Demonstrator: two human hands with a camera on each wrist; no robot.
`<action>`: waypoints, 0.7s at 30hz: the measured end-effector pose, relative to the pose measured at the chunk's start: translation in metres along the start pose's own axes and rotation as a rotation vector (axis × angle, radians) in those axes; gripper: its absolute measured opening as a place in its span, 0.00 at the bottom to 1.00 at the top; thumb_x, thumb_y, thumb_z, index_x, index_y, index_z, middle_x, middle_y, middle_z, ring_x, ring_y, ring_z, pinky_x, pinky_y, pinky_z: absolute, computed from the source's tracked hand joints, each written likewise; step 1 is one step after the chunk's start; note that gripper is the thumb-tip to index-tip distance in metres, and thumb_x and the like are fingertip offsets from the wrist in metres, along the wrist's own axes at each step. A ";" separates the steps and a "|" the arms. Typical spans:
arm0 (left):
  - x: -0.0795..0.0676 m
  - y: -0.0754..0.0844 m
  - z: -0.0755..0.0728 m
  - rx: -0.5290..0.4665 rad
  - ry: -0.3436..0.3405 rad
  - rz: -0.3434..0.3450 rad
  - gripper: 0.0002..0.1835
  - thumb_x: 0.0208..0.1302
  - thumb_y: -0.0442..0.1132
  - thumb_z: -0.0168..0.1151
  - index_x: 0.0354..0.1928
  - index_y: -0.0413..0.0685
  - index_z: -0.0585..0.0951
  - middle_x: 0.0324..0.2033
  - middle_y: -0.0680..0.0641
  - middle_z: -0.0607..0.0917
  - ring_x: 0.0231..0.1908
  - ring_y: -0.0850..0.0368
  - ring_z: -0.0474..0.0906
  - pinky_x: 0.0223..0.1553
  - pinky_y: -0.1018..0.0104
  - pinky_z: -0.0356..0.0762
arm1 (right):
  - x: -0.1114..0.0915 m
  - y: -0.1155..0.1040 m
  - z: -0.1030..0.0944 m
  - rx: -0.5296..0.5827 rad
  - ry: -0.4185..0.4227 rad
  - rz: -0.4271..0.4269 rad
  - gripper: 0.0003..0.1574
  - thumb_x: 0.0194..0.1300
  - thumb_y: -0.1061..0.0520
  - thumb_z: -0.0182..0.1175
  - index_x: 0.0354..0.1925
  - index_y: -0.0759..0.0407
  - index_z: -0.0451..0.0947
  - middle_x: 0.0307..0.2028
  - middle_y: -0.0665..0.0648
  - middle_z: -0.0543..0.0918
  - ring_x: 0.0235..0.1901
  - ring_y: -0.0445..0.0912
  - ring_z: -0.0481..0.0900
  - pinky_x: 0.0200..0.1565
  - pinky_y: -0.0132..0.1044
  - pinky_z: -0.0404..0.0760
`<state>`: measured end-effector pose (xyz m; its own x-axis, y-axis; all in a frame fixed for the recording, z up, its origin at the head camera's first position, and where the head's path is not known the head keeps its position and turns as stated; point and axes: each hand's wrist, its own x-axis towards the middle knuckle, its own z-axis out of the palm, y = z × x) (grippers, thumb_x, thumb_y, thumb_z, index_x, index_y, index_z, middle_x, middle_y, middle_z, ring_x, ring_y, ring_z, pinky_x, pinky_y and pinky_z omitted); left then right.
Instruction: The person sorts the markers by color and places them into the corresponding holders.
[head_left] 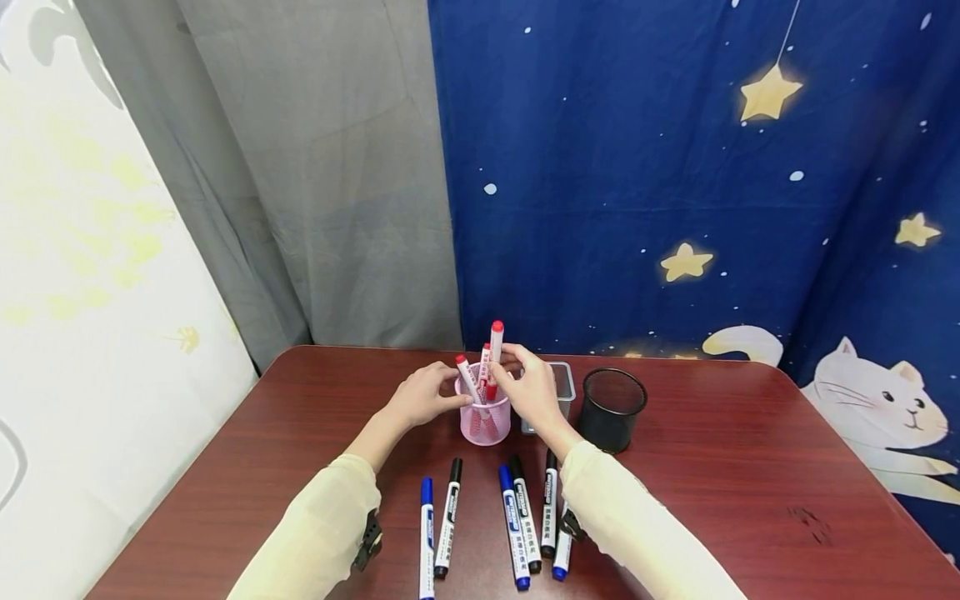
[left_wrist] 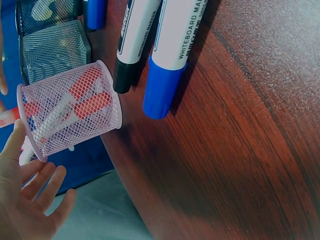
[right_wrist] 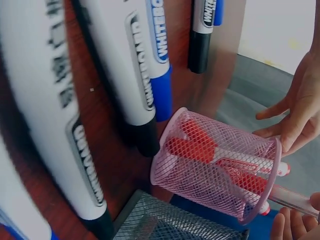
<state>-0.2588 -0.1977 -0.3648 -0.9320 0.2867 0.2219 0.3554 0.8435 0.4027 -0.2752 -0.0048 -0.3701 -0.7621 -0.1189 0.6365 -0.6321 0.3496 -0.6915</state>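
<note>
A pink mesh pen holder (head_left: 486, 427) stands upright near the back of the table. My left hand (head_left: 423, 396) grips its rim from the left, thumb and fingers on either side of the edge. Between the thumb and fingers of my right hand (head_left: 534, 392) is a red whiteboard marker (head_left: 497, 340), held upright with its lower end inside the holder. Two other red markers lean in the holder, one tilted left (head_left: 468, 375). Through the mesh, the right wrist view shows their red ends (right_wrist: 192, 150) low in the holder.
Right of the pink holder stand a rectangular container (head_left: 567, 385), partly hidden by my right hand, and a round black mesh holder (head_left: 613, 417). Several black and blue markers lie nearer me, including a blue one (head_left: 427, 533) and a black one (head_left: 447, 521). Curtains hang behind the table.
</note>
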 end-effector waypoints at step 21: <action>-0.002 -0.001 0.000 -0.018 0.016 0.005 0.31 0.52 0.54 0.65 0.53 0.39 0.77 0.44 0.43 0.79 0.43 0.48 0.74 0.45 0.53 0.72 | 0.001 0.032 -0.090 -0.256 -0.026 -0.137 0.14 0.55 0.57 0.65 0.42 0.57 0.81 0.32 0.52 0.82 0.31 0.42 0.79 0.30 0.36 0.78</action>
<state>-0.2569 -0.1990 -0.3661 -0.9290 0.2836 0.2378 0.3614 0.8337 0.4175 -0.2837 0.0899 -0.3606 -0.6778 -0.2036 0.7065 -0.6757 0.5512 -0.4895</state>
